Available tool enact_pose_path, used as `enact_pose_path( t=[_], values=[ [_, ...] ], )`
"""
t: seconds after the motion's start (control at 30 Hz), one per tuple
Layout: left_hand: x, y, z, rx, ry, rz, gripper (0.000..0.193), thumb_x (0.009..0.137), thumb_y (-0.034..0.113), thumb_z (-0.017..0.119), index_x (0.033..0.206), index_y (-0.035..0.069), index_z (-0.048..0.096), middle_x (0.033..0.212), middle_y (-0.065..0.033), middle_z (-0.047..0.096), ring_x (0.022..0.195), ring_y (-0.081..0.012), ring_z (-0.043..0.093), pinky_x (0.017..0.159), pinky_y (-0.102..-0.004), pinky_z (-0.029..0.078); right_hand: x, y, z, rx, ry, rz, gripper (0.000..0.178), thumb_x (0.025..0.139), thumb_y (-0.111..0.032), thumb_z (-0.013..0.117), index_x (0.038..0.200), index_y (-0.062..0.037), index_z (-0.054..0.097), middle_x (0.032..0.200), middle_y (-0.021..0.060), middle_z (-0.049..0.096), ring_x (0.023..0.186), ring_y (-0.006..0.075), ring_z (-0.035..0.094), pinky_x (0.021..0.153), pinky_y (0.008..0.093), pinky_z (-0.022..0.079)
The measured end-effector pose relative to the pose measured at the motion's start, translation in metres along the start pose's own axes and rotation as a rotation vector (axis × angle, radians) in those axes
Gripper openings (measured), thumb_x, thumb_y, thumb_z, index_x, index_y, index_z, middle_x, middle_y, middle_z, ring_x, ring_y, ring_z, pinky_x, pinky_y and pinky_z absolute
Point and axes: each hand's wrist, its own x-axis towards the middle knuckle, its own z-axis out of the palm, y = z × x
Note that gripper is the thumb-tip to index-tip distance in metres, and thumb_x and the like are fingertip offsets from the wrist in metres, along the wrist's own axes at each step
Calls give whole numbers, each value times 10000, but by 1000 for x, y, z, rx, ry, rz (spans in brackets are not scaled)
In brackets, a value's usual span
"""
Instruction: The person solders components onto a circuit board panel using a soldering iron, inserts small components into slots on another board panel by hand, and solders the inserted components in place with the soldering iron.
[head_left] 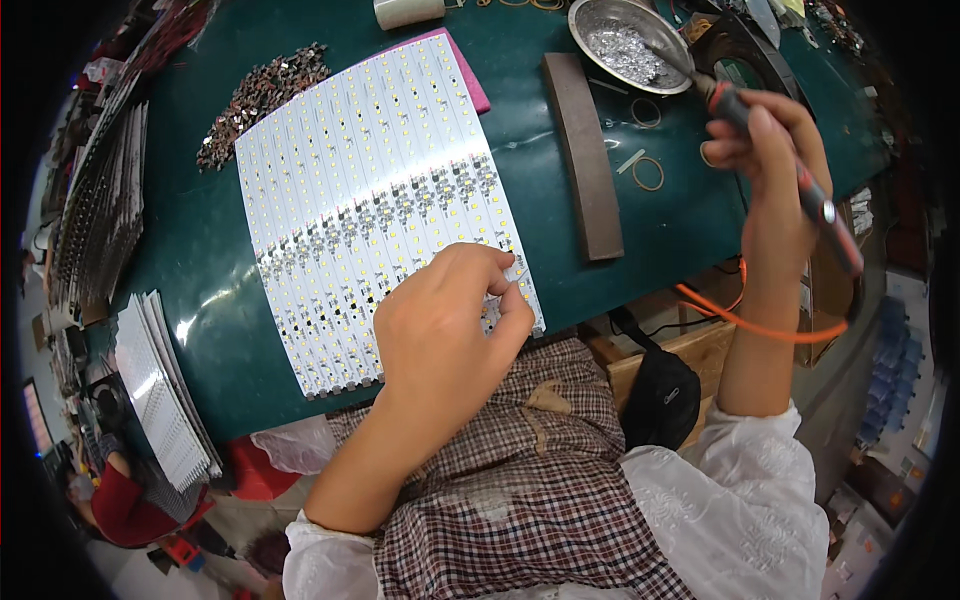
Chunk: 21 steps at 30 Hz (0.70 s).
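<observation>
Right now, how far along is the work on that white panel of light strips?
Small parts already sit in a band across the white strip panel. The left hand pinches something small at its near right edge; the right hand holds a soldering iron off the panel, by a metal bowl. Strip stacks wait at left.

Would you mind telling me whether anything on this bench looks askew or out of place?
The white panel of LED strips lies slanted across the green mat, its near edge overhanging the bench. Loose rubber bands lie scattered beside the dark bar.
</observation>
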Motion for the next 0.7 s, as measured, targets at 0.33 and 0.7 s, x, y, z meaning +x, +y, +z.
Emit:
enact_pose_path(
  t=[0.33,0.7],
  values=[
    [2,-4,3,53,-28,-6,103,755,17,703,807,53,622,892,-58,751,648,-175,674,540,-288,486,-104,-9,-15,30,-336,-15,198,828,29,730,890,-4,544,769,81,643,660,94,593,605,233,470],
    [2,-8,7,77,-2,11,125,754,3,713,810,54,613,877,-64,738,671,-185,687,573,-298,521,-104,-3,11,177,-243,274,193,883,36,683,842,-21,503,746,76,644,654,75,575,600,220,458]
  ],
)
